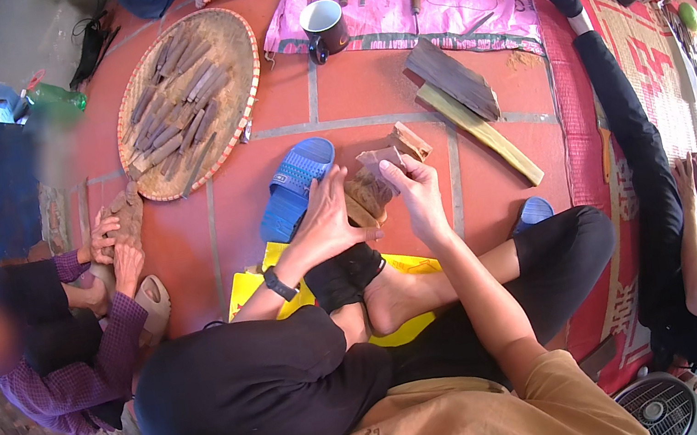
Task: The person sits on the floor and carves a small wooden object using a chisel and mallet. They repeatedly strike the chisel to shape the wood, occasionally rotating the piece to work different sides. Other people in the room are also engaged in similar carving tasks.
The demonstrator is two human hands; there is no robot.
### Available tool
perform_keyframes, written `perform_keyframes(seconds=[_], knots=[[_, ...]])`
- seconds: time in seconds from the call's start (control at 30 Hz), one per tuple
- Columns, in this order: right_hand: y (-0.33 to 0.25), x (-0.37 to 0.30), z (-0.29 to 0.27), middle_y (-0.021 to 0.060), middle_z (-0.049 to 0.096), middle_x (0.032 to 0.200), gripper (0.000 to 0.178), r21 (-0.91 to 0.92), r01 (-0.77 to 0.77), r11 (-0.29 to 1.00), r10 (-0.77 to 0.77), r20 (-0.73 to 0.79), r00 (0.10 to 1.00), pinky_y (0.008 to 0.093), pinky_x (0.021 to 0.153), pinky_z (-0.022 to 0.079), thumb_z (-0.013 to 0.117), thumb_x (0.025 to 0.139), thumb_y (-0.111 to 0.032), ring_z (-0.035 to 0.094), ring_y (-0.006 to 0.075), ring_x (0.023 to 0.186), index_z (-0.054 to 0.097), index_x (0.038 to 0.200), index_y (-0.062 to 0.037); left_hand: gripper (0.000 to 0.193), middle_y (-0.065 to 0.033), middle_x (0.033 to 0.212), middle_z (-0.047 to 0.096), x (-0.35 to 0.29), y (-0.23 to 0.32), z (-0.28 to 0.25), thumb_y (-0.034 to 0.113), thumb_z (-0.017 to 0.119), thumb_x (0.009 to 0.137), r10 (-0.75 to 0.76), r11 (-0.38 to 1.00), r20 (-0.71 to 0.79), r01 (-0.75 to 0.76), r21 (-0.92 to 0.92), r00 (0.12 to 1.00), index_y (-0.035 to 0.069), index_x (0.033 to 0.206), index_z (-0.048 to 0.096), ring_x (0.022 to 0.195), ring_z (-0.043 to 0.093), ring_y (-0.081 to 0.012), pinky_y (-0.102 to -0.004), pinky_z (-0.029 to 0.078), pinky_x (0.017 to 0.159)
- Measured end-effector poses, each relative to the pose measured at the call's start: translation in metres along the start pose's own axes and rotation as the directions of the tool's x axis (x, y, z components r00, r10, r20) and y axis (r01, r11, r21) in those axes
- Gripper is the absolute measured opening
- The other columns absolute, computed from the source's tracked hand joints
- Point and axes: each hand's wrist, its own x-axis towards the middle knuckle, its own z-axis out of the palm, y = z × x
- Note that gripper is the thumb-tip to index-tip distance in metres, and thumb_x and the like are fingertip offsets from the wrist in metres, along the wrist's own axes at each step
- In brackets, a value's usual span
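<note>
Woven tray [239, 50], upper left: many brown wooden pieces [164, 138]. Dark mug [331, 36], upper centre: contents unclear. Right hand [426, 199] pinches flat brown piece [377, 159], frame centre. Left hand [330, 221] spread just beside; contact unclear. Blue sandal [297, 180] crowds left hand; two boards [451, 80] upper right of centre.

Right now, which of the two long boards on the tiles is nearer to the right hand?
The narrow yellowish-green board; the broad dark board lies on its far side, farther from the right hand.
</note>
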Motion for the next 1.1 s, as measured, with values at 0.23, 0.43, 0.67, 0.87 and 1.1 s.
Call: perform_keyframes(seconds=[0.23, 0.43, 0.67, 0.87, 1.1], knots=[[-0.002, 0.002, -0.002, -0.0007, 0.064, 0.083, 0.018, -0.081, 0.049, 0.996, -0.048, 0.022, 0.999, 0.0266, 0.071, 0.045, 0.068, 0.092, -0.013, 0.056, 0.0068, 0.078, 0.073, 0.103, -0.0006, 0.102, -0.0262, 0.134, 0.040, -0.021, 0.001, 0.017, 0.031, 0.090, 0.064, -0.258, 0.921, -0.056, 0.228, -0.317, 0.965, -0.005, 0.137, 0.029, 0.130, 0.041, -0.0410, -0.0460, 0.035, 0.111], [0.007, -0.005, 0.014, 0.0137, 0.060, 0.086, 0.013, -0.580, 0.285, 0.763, -0.244, 0.150, 0.958, 0.0369, 0.068, 0.050, 0.070, 0.086, -0.013, 0.064, 0.0306, 0.076, 0.069, 0.093, -0.0018, 0.125, -0.0297, 0.138, 0.032, -0.025, -0.009, 0.037, 0.038, 0.091, 0.060, -0.386, 0.883, -0.037, 0.358, -0.303, 0.922, -0.008, 0.146, 0.012, 0.135, 0.034, -0.0433, -0.0479, 0.033, 0.112], [0.013, -0.025, 0.018, 0.0112, 0.060, 0.085, 0.013, -0.748, 0.444, 0.493, -0.299, 0.333, 0.894, 0.0410, 0.066, 0.054, 0.065, 0.085, -0.007, 0.064, 0.0323, 0.079, 0.069, 0.097, -0.0048, 0.130, -0.0321, 0.137, 0.031, -0.019, -0.025, 0.047, 0.036, 0.090, 0.055, -0.418, 0.884, 0.045, 0.418, -0.210, 0.907, -0.012, 0.145, 0.009, 0.131, 0.037, -0.0453, -0.0471, 0.035, 0.111], [0.018, -0.012, 0.029, 0.0116, 0.060, 0.087, 0.012, -0.746, 0.480, 0.462, -0.354, 0.341, 0.871, 0.0409, 0.069, 0.054, 0.063, 0.085, -0.005, 0.064, 0.0320, 0.082, 0.068, 0.096, -0.0027, 0.119, -0.0315, 0.132, 0.034, -0.018, -0.018, 0.048, 0.036, 0.087, 0.062, -0.361, 0.915, -0.004, 0.353, -0.193, 0.933, -0.013, 0.142, 0.013, 0.126, 0.041, -0.0456, -0.0460, 0.037, 0.109], [0.016, -0.020, 0.018, 0.0140, 0.060, 0.091, 0.016, -0.715, 0.476, 0.512, -0.301, 0.370, 0.879, 0.0428, 0.073, 0.052, 0.059, 0.090, -0.007, 0.063, 0.0347, 0.085, 0.068, 0.102, -0.0025, 0.099, -0.0307, 0.125, 0.039, -0.016, -0.015, 0.052, 0.033, 0.087, 0.064, -0.382, 0.885, -0.066, 0.344, -0.313, 0.922, -0.005, 0.131, 0.025, 0.123, 0.044, -0.0429, -0.0459, 0.041, 0.103]])
